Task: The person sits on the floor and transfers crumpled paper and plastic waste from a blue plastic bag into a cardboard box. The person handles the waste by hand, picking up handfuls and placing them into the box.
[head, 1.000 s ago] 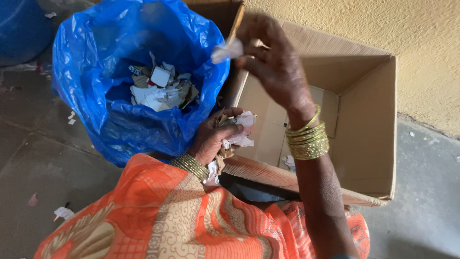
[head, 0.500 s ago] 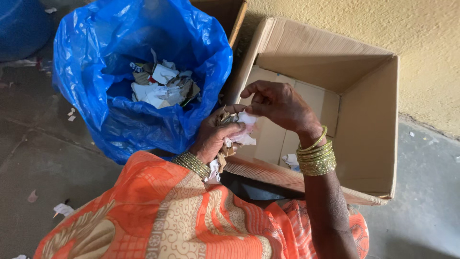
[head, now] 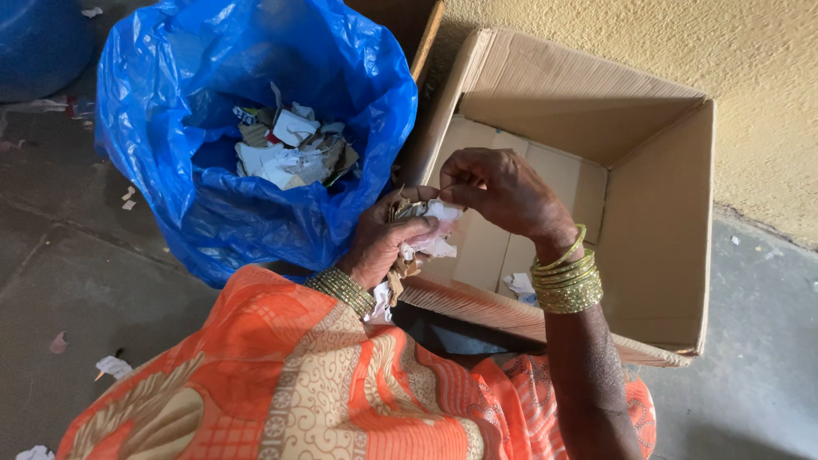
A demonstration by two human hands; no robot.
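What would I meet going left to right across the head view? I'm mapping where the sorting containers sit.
Blue plastic bag with paper scraps inside → left hand clutching a wad of scraps → right hand pinching at the wad → open cardboard box → yellow wall.

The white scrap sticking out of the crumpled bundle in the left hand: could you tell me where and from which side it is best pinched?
Pinch the white scrap at its free upper edge, coming from above and the right, as the right hand does. The left hand covers the lower left of the paper bundle, so probably only that edge, jutting over the cardboard box, is exposed.
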